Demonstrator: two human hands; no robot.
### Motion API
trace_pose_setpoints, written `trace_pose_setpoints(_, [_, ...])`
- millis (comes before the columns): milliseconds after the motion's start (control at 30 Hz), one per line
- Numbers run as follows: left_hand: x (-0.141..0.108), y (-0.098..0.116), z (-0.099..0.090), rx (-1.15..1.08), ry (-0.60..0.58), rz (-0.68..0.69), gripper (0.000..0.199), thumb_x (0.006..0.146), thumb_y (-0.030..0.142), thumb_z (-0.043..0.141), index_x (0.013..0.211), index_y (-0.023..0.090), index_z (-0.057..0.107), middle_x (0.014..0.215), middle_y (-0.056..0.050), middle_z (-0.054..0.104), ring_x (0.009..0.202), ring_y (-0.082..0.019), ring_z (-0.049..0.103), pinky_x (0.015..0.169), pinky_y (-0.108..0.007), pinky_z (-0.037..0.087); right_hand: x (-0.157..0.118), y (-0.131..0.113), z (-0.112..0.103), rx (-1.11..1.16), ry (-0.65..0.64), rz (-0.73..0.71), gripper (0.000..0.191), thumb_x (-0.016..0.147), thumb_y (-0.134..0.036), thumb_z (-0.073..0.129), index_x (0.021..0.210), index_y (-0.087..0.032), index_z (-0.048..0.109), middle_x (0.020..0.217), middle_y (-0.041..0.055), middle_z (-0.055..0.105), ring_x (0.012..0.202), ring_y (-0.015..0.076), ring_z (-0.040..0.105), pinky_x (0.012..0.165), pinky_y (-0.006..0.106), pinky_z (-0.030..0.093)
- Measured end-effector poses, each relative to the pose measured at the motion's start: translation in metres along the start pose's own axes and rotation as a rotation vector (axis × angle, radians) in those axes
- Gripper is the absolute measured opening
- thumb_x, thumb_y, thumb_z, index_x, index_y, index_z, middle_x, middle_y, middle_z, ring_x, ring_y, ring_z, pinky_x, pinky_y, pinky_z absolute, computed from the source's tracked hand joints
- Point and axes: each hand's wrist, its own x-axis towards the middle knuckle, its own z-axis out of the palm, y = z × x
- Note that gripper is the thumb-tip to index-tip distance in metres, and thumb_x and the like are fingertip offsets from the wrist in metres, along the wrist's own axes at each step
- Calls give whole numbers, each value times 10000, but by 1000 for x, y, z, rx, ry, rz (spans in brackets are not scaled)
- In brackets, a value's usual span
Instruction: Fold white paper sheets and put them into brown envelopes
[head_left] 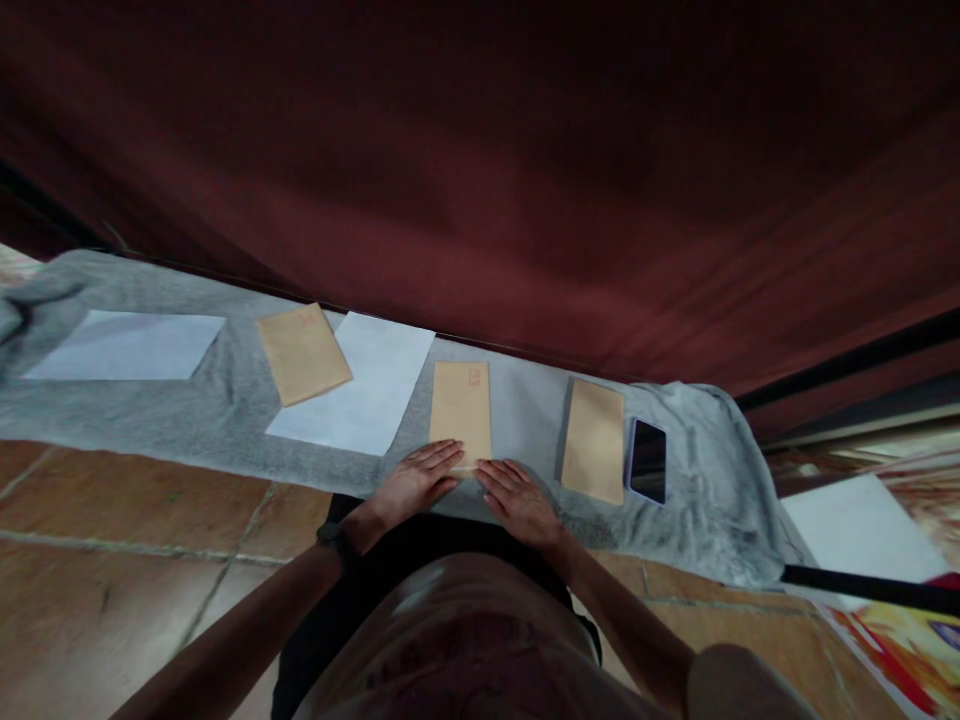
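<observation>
A brown envelope [460,405] with small red print near its top right lies upright before me on the grey cloth. My left hand [417,478] rests flat on its lower left corner, fingers stretched out. On the lower right edge lie the fingertips of my right hand [520,503], spread and flat. To the left, another brown envelope [302,355] partly covers a white sheet [382,375]. A stack of brown envelopes [593,440] is at the right, beside a dark-screened phone [649,461].
Another white sheet [131,345] lies at the far left of the grey cloth [225,420]. Dark red fabric [480,180] hangs behind. Right of the cloth are a white sheet [862,530] and a colourful printed item [907,650]. Tiled floor [112,580] shows below.
</observation>
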Motion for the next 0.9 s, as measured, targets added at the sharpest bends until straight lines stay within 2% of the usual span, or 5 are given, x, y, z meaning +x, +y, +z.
trace_pose_setpoints(233, [-4,6,-4,20,10,-26,386,1023,386,518,1344,197,617,1444,-97,620,1366,-212,556,1145,-401,478,7,8,-1,37,33,47,425,1067,-283,415,1472,-230,532,1513,48,559,1410,167,499,1220,404,386])
trace_pose_setpoints(367, [-4,6,-4,37,23,-11,370,1033,380,498,1319,190,636,1410,-101,646,1351,-218,571,1130,-410,495,25,16,0,-27,34,87,467,1069,-311,409,1518,-202,474,1567,76,489,1458,184,441,1244,429,343])
trace_pose_setpoints(567, [-7,5,-1,52,58,-14,342,1044,340,476,1297,194,654,1373,-86,674,1327,-203,591,1116,-392,510,47,22,4,-94,21,48,475,1064,-318,435,1523,-196,458,1600,84,438,1477,198,414,1258,457,297])
trace_pose_setpoints(767, [-7,6,0,63,72,-9,341,1050,308,453,1296,188,656,1365,-81,679,1320,-199,595,1119,-393,505,64,29,3,-71,48,73,430,1070,-275,405,1476,-191,523,1570,77,487,1467,196,427,1256,453,296])
trace_pose_setpoints(900, [-8,6,-1,22,84,-57,339,1051,289,426,1266,191,669,1335,-82,695,1284,-195,619,1108,-392,516,59,28,5,3,70,85,409,1070,-264,391,1432,-210,573,1523,71,547,1422,182,484,1237,445,331])
